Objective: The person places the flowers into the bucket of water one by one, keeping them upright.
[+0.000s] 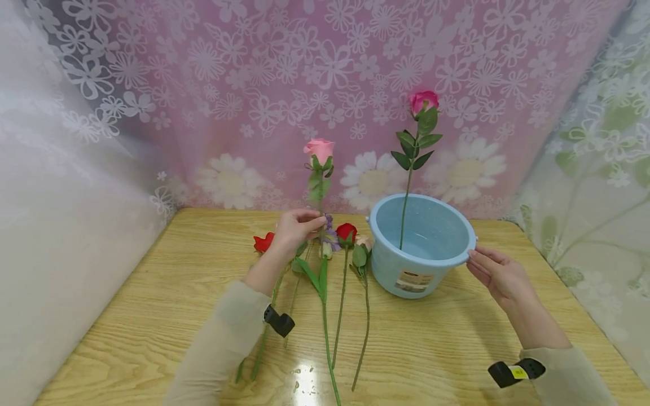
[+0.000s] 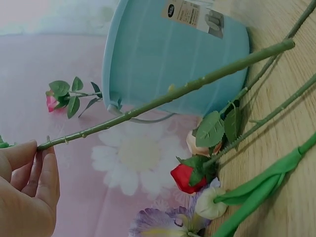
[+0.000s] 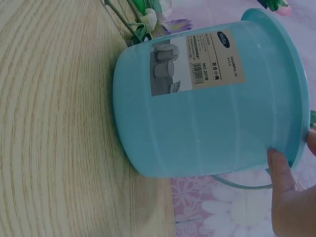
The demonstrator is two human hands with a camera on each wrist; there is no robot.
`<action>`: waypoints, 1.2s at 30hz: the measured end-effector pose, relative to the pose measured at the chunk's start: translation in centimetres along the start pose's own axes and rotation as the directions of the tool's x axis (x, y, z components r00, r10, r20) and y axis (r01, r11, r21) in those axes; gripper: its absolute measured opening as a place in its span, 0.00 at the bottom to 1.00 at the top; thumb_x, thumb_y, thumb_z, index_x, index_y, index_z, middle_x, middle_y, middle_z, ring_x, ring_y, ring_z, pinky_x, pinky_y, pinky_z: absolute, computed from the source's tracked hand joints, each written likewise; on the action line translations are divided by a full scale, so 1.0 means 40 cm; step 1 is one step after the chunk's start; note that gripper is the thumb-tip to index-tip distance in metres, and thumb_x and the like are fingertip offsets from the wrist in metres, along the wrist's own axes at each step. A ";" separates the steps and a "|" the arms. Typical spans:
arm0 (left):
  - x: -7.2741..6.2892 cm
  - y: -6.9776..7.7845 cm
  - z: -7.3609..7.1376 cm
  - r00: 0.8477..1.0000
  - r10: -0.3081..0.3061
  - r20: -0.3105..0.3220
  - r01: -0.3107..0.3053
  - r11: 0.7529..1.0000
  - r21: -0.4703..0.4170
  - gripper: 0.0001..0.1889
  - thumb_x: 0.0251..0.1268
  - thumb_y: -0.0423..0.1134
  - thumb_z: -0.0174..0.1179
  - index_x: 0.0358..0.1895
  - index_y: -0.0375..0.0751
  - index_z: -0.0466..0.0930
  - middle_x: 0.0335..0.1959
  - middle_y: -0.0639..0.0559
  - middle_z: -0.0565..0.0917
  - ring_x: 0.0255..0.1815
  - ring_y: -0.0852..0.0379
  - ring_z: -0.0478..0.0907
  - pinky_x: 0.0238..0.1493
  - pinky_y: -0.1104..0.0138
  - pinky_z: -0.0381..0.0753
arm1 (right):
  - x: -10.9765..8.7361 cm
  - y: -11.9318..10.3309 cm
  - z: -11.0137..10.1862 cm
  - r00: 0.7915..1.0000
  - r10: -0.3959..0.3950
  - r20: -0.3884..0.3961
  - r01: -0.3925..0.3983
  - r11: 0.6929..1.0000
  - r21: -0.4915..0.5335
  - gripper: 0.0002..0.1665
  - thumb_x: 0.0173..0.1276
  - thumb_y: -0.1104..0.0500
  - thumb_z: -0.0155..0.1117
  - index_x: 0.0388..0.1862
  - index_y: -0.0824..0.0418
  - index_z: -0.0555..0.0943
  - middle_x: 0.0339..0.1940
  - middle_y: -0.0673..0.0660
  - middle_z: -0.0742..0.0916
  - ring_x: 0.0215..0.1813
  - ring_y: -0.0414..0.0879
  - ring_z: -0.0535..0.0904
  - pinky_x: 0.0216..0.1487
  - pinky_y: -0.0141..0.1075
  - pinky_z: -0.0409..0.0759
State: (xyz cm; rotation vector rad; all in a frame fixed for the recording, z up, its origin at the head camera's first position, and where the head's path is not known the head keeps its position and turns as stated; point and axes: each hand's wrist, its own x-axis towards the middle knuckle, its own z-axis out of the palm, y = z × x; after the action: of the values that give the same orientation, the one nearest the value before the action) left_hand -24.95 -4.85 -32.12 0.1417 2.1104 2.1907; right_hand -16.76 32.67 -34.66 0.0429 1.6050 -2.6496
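My left hand (image 1: pixel 294 230) pinches the stem of a pale pink rose (image 1: pixel 320 151), which stands upright above the table, left of the bucket. In the left wrist view the bare lower stem (image 2: pixel 168 98) slants out from between the thumb and fingers, its cut end free. On the right, my right hand (image 1: pixel 503 279) holds the rim of a light blue bucket (image 1: pixel 382 265), thumb at the top edge and fingers against the outside wall (image 3: pixel 237 133). A magenta rose (image 1: pixel 424 102) with green leaves leans in the bucket, its stem reaching down inside.
Several flowers lie on the wooden table (image 1: pixel 178 316) left of the bucket: a red rose (image 1: pixel 346 232), a peach one (image 1: pixel 363 241), a purple flower (image 1: pixel 332 239), a white bud (image 1: pixel 326 250) and a red bloom (image 1: pixel 263 242). Flower-printed curtains (image 1: pixel 284 101) enclose the table.
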 end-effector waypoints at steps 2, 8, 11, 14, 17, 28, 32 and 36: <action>0.005 0.000 0.007 1.000 0.005 0.016 -0.005 1.000 -0.022 0.13 0.56 0.32 0.59 0.45 0.30 0.77 0.39 0.44 0.78 0.43 0.47 0.76 0.45 0.59 0.75 | 0.000 -0.001 0.001 1.000 0.001 0.001 -0.001 1.000 -0.004 0.11 0.61 0.72 0.54 0.33 0.62 0.83 0.36 0.53 0.83 0.37 0.43 0.81 0.41 0.31 0.76; 0.010 0.017 0.031 1.000 0.002 0.031 0.000 0.998 -0.070 0.13 0.56 0.31 0.59 0.45 0.31 0.78 0.37 0.44 0.79 0.43 0.45 0.76 0.45 0.58 0.75 | -0.001 -0.003 0.003 1.000 -0.008 0.010 0.009 1.000 -0.022 0.11 0.62 0.72 0.54 0.33 0.62 0.83 0.35 0.53 0.83 0.37 0.42 0.81 0.41 0.30 0.77; 0.011 0.027 0.041 0.999 0.003 0.037 -0.001 0.998 -0.062 0.12 0.56 0.32 0.60 0.44 0.31 0.78 0.35 0.46 0.79 0.42 0.46 0.77 0.41 0.61 0.77 | -0.001 -0.003 0.004 1.000 -0.013 0.020 0.014 1.000 -0.026 0.11 0.62 0.72 0.54 0.33 0.62 0.83 0.35 0.53 0.83 0.37 0.42 0.81 0.41 0.30 0.76; 0.011 0.035 0.051 0.999 -0.002 0.039 0.004 0.999 -0.048 0.12 0.55 0.33 0.61 0.43 0.33 0.79 0.35 0.47 0.79 0.39 0.49 0.78 0.39 0.64 0.78 | -0.002 -0.005 0.004 1.000 -0.014 0.027 0.015 0.999 -0.039 0.11 0.62 0.72 0.54 0.34 0.62 0.83 0.36 0.53 0.83 0.38 0.42 0.81 0.42 0.30 0.76; 0.011 0.044 0.060 0.999 -0.007 0.041 0.009 0.999 -0.050 0.12 0.55 0.34 0.61 0.43 0.34 0.79 0.35 0.47 0.79 0.40 0.48 0.77 0.39 0.63 0.78 | -0.002 -0.008 0.005 1.000 -0.008 0.023 0.009 0.999 -0.052 0.11 0.61 0.72 0.54 0.34 0.62 0.83 0.36 0.52 0.83 0.38 0.42 0.81 0.42 0.30 0.76; 0.019 0.060 0.086 0.999 0.003 0.046 -0.001 0.999 -0.050 0.12 0.54 0.35 0.62 0.43 0.34 0.79 0.38 0.46 0.80 0.37 0.54 0.79 0.38 0.65 0.78 | 0.000 -0.013 0.012 0.999 -0.035 0.006 0.036 0.997 -0.063 0.12 0.61 0.73 0.54 0.33 0.62 0.83 0.33 0.53 0.84 0.36 0.41 0.81 0.41 0.30 0.76; 0.020 0.062 0.090 0.998 0.022 0.064 -0.018 0.998 -0.061 0.12 0.55 0.34 0.61 0.43 0.34 0.79 0.38 0.46 0.79 0.38 0.54 0.78 0.41 0.63 0.77 | -0.003 -0.017 0.015 0.998 -0.056 0.011 0.057 0.996 -0.064 0.12 0.61 0.73 0.54 0.34 0.62 0.82 0.34 0.53 0.84 0.37 0.41 0.81 0.40 0.30 0.76; 0.020 0.068 0.094 0.997 0.020 0.068 -0.015 0.997 -0.069 0.12 0.55 0.35 0.61 0.43 0.36 0.79 0.38 0.46 0.79 0.38 0.54 0.78 0.42 0.61 0.77 | -0.003 -0.026 0.016 0.998 -0.056 0.011 0.056 0.993 -0.100 0.12 0.60 0.72 0.56 0.37 0.59 0.80 0.34 0.53 0.84 0.37 0.40 0.80 0.41 0.29 0.76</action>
State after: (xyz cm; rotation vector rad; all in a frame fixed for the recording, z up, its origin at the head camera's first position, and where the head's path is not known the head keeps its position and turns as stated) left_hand -25.26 -1.10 -29.26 0.2282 2.0032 2.2308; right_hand -16.69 32.58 -33.43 -0.0160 1.7596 -2.6015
